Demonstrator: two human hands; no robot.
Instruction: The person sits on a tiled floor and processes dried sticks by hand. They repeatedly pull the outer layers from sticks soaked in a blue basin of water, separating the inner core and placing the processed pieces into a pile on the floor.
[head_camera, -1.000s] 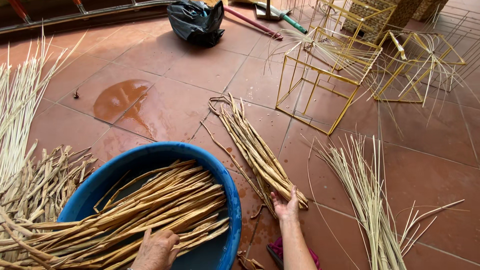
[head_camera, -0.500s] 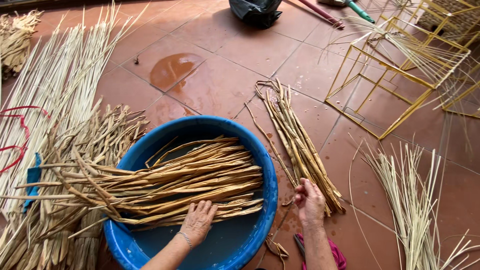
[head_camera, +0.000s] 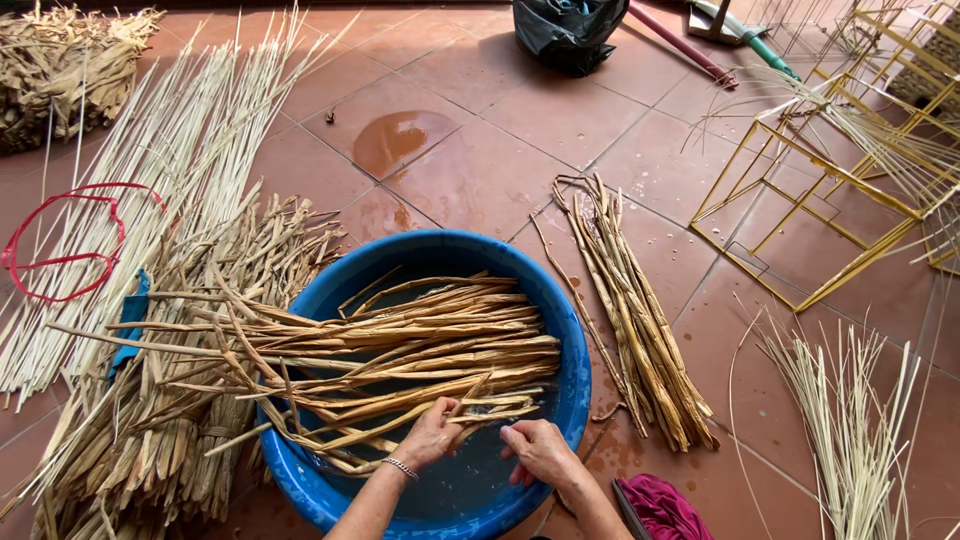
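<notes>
One head-worn camera looks steeply down and forward, close over the blue basin (head_camera: 565, 330) on the tiled floor (head_camera: 480, 170).

Bare forearms, a silver chain bracelet (head_camera: 401, 467) on the left wrist.
</notes>
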